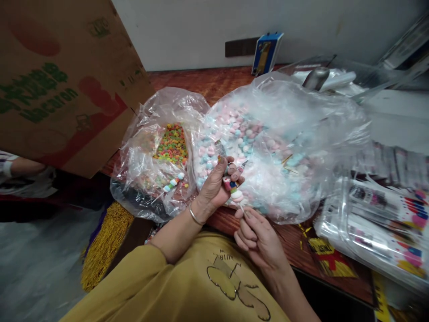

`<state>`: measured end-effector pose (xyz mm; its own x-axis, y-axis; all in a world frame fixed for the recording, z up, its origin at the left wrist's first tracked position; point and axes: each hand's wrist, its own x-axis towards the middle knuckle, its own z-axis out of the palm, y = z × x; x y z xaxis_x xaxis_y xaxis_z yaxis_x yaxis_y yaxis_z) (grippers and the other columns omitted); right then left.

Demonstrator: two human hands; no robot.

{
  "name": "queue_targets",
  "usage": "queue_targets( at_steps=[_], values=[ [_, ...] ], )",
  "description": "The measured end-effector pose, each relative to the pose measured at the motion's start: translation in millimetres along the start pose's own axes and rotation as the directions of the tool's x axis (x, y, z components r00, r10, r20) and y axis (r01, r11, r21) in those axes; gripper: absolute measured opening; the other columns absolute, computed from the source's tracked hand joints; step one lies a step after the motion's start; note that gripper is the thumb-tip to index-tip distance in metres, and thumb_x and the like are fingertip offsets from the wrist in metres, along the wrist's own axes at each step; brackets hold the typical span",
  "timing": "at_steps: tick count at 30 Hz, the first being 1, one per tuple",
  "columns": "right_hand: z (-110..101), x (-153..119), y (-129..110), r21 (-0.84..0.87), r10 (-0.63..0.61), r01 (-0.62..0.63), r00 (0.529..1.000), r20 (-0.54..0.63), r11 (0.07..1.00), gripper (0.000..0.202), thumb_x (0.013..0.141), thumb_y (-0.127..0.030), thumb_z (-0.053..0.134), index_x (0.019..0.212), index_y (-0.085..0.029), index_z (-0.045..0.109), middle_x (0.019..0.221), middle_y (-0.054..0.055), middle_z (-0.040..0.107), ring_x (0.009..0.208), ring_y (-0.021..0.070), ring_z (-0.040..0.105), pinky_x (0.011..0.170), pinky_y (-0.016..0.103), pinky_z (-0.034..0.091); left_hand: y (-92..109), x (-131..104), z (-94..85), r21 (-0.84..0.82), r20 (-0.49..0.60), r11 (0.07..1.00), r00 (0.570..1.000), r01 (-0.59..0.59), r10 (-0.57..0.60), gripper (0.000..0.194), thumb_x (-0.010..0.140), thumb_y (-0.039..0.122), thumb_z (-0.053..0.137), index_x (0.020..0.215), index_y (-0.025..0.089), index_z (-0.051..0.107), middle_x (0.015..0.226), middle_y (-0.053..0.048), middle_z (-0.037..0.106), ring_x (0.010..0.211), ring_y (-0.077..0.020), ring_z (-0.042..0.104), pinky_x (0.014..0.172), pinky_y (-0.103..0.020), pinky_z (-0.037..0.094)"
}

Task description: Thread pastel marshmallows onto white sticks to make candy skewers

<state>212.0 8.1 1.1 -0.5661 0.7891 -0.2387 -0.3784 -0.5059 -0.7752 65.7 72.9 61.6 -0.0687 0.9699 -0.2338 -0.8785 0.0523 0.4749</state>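
Observation:
My left hand point(216, 182) is closed around a small printed clear wrapper point(229, 184), whose top end sticks up past the fingers. A marshmallow skewer point(237, 195) shows at the lower end of this wrapper, a pale puffy piece lowest. Just below, my right hand point(256, 235) pinches the thin white stick end. Behind the hands lies a large clear bag of pink, blue and white marshmallows point(241, 129). To its left, another open clear bag holds small colourful rings point(172, 143). A second skewer point(173, 182) with blue, white, green and orange pieces rests on that bag.
A large cardboard box point(67, 85) stands at the left. Stacked printed plastic sleeves point(378, 228) lie at the right, near a gold-and-red packet point(330, 259). A blue-and-white box point(267, 53) stands by the wall. Another person's arm point(27, 167) shows at far left.

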Motion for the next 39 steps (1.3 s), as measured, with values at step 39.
queue_targets(
  at_steps=[39],
  values=[
    [11,12,-3,-0.007,-0.075,0.075,0.994,-0.083,0.997,0.035,0.097,-0.053,0.060,0.084,-0.021,0.059,0.043,-0.015,0.027,0.029,0.0052,0.016,0.035,0.021,0.024,-23,-4,-1.9,0.109,-0.005,0.994,1.000,-0.005,0.006,0.037,0.081,0.043,0.084,0.099,0.018,0.063,0.062,0.010,0.042,0.047,-0.0025,0.040,0.059,-0.020,0.046]
  ],
)
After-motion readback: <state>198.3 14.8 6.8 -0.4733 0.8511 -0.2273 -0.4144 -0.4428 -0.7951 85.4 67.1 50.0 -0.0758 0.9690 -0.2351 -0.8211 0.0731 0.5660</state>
